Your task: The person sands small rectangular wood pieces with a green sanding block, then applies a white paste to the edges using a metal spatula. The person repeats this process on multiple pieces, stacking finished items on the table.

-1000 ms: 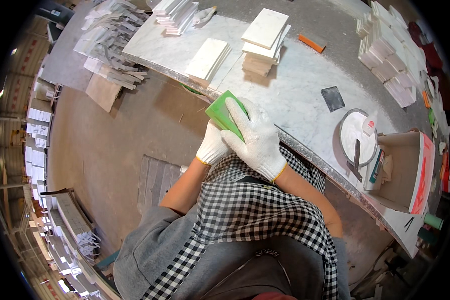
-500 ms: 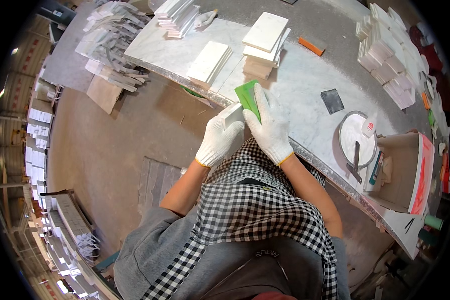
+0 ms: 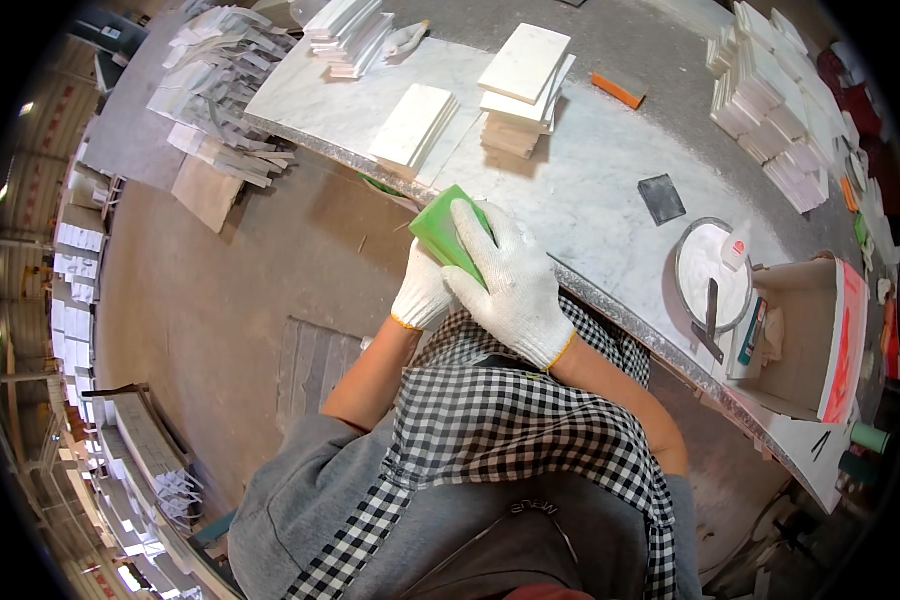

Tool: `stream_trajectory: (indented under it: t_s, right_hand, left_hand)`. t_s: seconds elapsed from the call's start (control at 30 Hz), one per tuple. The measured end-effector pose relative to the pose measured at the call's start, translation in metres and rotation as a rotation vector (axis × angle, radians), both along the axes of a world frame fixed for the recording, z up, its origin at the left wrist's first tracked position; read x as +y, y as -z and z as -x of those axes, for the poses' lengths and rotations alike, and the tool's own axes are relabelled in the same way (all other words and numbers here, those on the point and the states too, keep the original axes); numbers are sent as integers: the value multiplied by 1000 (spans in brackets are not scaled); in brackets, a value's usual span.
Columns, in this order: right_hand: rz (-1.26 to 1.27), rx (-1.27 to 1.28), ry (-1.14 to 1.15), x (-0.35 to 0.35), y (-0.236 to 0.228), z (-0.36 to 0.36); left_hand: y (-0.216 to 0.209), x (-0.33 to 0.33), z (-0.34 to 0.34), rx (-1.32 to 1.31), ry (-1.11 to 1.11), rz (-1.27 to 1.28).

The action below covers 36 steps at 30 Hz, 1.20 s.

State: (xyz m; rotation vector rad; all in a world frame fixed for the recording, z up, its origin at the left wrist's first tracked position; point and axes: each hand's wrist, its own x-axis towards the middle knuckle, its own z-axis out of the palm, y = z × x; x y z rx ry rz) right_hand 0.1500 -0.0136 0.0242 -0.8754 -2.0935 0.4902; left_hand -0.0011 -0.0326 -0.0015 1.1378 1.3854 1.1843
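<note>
Both my hands wear white knit gloves and meet in front of the bench's near edge. My right hand (image 3: pixel 510 282) is closed around a flat green pad (image 3: pixel 438 226), its thumb and fingers along the pad's side. Beneath the pad is my left hand (image 3: pixel 422 290), its fingers mostly covered. The small white tile that it gripped half a second ago is now hidden by the pad and right hand. Closest on the bench are a short stack of white tiles (image 3: pixel 413 125) and a taller tile stack (image 3: pixel 526 62).
On the marble-topped bench (image 3: pixel 600 185) lie an orange block (image 3: pixel 618 91) and a dark square sheet (image 3: pixel 661 199). A bowl of white powder or paste (image 3: pixel 705 258) with a scraper (image 3: pixel 711 318) stands near an open cardboard box (image 3: pixel 800 345). More tiles (image 3: pixel 765 110) are stacked at the far right.
My right hand has moved left and down with the green pad, bringing it over my left hand. The white tile has gone out of sight beneath it.
</note>
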Motion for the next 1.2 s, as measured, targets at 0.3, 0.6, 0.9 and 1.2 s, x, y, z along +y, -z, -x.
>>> stream_trajectory:
  t_s: [0.3,0.6,0.9,1.2]
  right_hand:
    - [18,-38,65,13,-1,-7]
    - [22,-31,109,30,13,-17]
    - [145,-75,86,39,10,-32]
    - [163,-11,114,42,19,-34]
  left_hand:
    - [-4,2,1,235,19,-48]
    - [2,3,-2,466,52,-156]
    - [11,1,2,496,67,-201]
    - [7,1,-2,533,77,-244]
